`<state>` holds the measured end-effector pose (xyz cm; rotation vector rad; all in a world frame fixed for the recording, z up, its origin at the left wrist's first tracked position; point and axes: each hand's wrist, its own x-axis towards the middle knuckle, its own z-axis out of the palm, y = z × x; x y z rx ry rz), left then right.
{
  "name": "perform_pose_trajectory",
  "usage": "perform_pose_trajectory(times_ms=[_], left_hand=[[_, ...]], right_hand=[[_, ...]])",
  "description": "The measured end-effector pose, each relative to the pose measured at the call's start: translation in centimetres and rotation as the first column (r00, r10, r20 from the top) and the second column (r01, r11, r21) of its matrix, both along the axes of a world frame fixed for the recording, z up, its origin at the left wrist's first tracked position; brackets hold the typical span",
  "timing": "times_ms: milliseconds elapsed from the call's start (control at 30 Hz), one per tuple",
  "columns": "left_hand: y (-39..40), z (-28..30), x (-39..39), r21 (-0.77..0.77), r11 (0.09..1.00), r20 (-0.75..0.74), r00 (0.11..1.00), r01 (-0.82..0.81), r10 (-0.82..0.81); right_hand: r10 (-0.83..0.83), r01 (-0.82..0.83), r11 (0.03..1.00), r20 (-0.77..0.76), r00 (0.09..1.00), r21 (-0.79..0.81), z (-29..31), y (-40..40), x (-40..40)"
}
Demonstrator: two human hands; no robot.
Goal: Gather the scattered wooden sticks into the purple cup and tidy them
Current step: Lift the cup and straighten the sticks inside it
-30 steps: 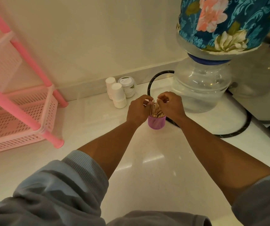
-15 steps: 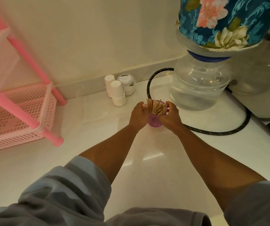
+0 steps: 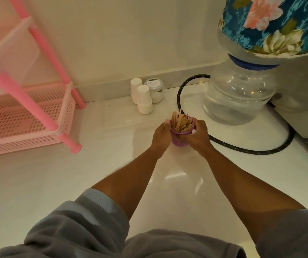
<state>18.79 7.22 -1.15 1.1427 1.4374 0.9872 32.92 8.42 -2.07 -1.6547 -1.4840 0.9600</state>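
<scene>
Purple cup (image 3: 179,138) stands upright on the white counter (image 3: 97,164), at centre frame, just short of the black hose (image 3: 250,150) that loops around it from 12 to 4 o'clock.

Left hand (image 3: 161,137) wraps the cup wall from 9 o'clock; right hand (image 3: 198,137) wraps it from 3 o'clock. Both grips closed on the cup body, fingers curled around the sides and reaching the rim, thumbs on the near side. Neither hand is nearer: the cup sits squarely between them.

Wooden sticks (image 3: 181,121) all stand inside the cup. Long axes run roughly vertical but fan out; the bundle leans toward 1 o'clock, and one stick at the far side pokes higher than the rest. Tips sit directly above both grips, straight up from the fingers at the rim.

No loose sticks visible on the counter around the cup, so gathering looks done; what is left is the tidying.

Judgement: the coming move turns on that vertical relation. Sticks lie above the grips, not beside them, so either hand must release the wall and go up to press or square the tips, or both hands tap the cup to settle the bundle.

Nearby, not involved: stacked paper cups (image 3: 144,102) and a small lidded jar (image 3: 155,90) at 11 o'clock, water dispenser jug (image 3: 240,95) at 1 o'clock, pink rack (image 3: 28,118) at 9 o'clock.
</scene>
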Motion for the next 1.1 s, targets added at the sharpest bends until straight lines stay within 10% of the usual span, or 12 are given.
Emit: perform_pose_trajectory(times_ms=[333,567,833,1100], left_hand=[[-4.0,0.0,-5.5,0.112,0.986,0.033,0.992,-0.127,0.124],[-8.3,-3.4,-10.8,0.225,0.954,-0.391,0.878,-0.198,0.274],[-12.2,-7.4,-16.8,0.063,0.996,-0.775,0.626,-0.068,0.092],[-13.7,-9.3,-17.4,-0.054,0.997,-0.879,0.471,0.047,-0.070]], right_hand=[[0.046,-0.056,0.998,-0.202,0.978,-0.043,0.9,-3.3,-6.1],[0.105,-0.106,0.994,-0.178,0.978,0.006,1.9,-4.9,-10.4],[0.192,-0.187,0.981,-0.179,0.965,0.042,2.4,-6.1,-13.2],[0.300,-0.291,0.953,-0.124,0.946,0.084,1.9,-7.0,-14.8]])
